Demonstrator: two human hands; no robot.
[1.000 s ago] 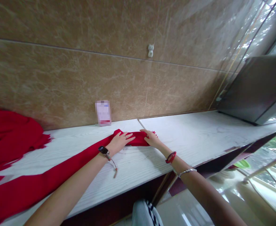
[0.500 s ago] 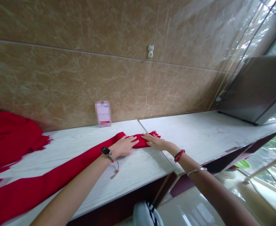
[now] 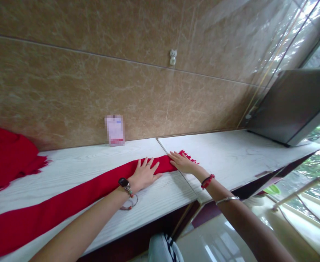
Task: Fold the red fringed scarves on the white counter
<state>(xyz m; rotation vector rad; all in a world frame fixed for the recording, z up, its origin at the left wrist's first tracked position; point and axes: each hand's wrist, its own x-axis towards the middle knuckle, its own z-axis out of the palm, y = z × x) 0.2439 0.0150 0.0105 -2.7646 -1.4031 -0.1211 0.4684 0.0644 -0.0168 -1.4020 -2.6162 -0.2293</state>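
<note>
A long red scarf [image 3: 75,191], folded into a narrow strip, stretches across the white wood-grain counter [image 3: 154,203] from the lower left to the middle. Its fringed end lies at the right, just past the seam in the counter. With fingers spread, my left hand [image 3: 143,175] rests flat on the scarf and partly on the counter along its front edge. My right hand [image 3: 182,162] lies flat over the scarf close to the fringe, fingers stretched out. Neither hand grips the cloth. Part of the fringed end is hidden under my right hand.
A heap of red fringed cloth [image 3: 9,156] sits at the far left against the tiled wall [image 3: 72,91]. A blurred pale card [image 3: 115,131] leans on that wall. A grey metal appliance [image 3: 296,105] stands at the right end. Below is a pale stool [image 3: 160,251].
The bunched part of the scarf between my hands has been smoothed flat. My left hand has spread its fingers and shifted slightly left; the fringed end reaches farther right under my right hand.
</note>
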